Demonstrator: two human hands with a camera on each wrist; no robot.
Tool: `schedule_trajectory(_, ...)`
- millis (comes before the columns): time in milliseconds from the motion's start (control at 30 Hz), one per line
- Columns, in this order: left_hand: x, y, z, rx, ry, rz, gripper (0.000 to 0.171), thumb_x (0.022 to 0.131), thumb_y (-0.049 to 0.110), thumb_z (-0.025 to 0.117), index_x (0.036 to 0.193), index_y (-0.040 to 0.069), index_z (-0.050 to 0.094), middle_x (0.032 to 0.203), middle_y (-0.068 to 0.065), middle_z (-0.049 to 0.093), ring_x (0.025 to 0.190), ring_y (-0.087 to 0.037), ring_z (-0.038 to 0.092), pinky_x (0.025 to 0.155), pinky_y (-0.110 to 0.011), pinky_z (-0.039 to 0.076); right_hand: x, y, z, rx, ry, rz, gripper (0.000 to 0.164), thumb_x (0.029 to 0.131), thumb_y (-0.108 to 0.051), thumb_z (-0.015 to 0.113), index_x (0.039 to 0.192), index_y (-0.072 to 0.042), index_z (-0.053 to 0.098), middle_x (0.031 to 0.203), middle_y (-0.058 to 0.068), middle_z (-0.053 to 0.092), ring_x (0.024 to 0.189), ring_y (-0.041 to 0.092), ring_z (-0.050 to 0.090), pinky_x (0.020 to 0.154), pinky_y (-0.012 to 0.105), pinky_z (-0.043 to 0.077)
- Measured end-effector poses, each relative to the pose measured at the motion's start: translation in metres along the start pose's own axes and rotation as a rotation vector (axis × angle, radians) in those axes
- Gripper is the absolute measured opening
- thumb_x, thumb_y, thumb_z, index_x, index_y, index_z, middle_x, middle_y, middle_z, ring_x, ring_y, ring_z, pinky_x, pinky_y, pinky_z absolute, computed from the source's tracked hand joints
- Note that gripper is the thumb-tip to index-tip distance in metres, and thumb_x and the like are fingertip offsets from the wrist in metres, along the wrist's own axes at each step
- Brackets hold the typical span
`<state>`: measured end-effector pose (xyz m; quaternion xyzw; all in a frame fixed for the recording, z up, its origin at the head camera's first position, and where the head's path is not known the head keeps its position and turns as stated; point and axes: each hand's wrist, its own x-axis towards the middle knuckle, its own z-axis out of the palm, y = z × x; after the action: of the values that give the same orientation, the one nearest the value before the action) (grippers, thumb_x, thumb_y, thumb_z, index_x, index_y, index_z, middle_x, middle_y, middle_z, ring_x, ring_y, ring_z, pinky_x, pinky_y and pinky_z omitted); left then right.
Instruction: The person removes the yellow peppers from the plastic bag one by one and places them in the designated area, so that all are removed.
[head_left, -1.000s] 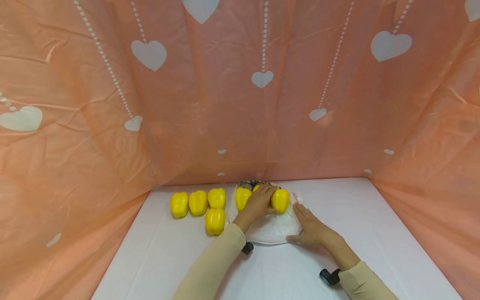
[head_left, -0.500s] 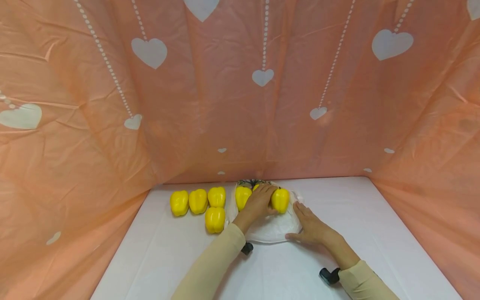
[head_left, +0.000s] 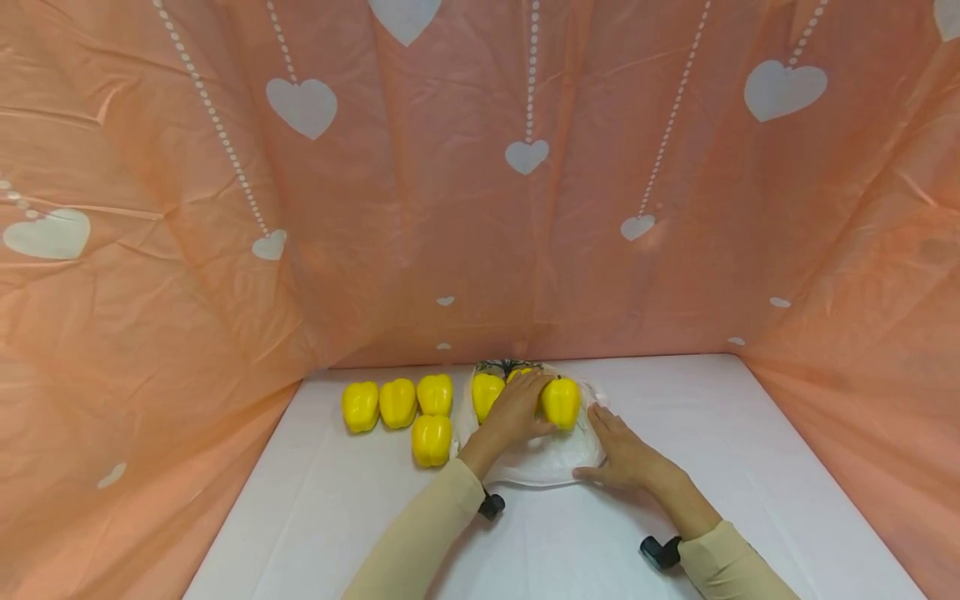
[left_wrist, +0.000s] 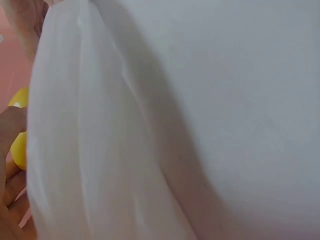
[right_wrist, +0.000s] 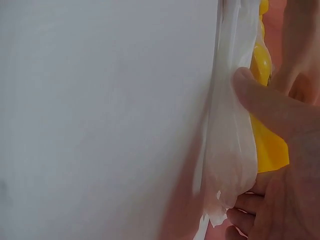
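Hands (head_left: pixel 517 408): 2 | bag (head_left: pixel 543 460): 1 | yellow peppers (head_left: pixel 561 403): 7 visible, perhaps more hidden

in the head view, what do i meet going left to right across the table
Leftmost yellow pepper, second yellow pepper, front-and-back pair of yellow peppers, fifth yellow pepper, left hand, yellow pepper between the hands, right hand.

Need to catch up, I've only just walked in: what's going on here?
A person's left hand grips the rightmost yellow pepper at a white bag, while the right hand, spread, touches the bag's right side. Parts of two other peppers show there. Four more yellow peppers sit on the table to the left.
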<state>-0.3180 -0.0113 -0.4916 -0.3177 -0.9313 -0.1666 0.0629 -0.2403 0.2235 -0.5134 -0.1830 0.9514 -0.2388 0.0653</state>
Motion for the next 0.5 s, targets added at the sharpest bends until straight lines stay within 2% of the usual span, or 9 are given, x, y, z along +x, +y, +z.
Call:
schedule_trajectory(267,-0.012,0.004,-0.007,-0.094,0.016,-0.014,0.089,0.089,0.035,0.090,0.161,0.008,0.045,0.160,-0.008,0.053,0.148,-0.024,0.050,0.127,-0.037,0.036,0.000,-0.002,-0.002,0.006,-0.007,0.000,0.119,0.088,-0.052,0.085,0.164,0.014,0.021,0.172,0.035,0.018,0.156,0.058,0.022,0.127,0.068,0.021)
schedule_trajectory(500,-0.021,0.006,-0.014,-0.224,0.044,-0.006,0.090,0.090,0.026,0.089,0.162,0.006,0.040,0.161,-0.013,0.049,0.146,-0.028,0.050,0.125,-0.041,0.040,0.000,-0.002,-0.003,0.004,-0.013,0.010,0.119,0.089,-0.053,0.084,0.164,0.013,0.020,0.172,0.035,0.018,0.156,0.059,0.021,0.127,0.068,0.022)
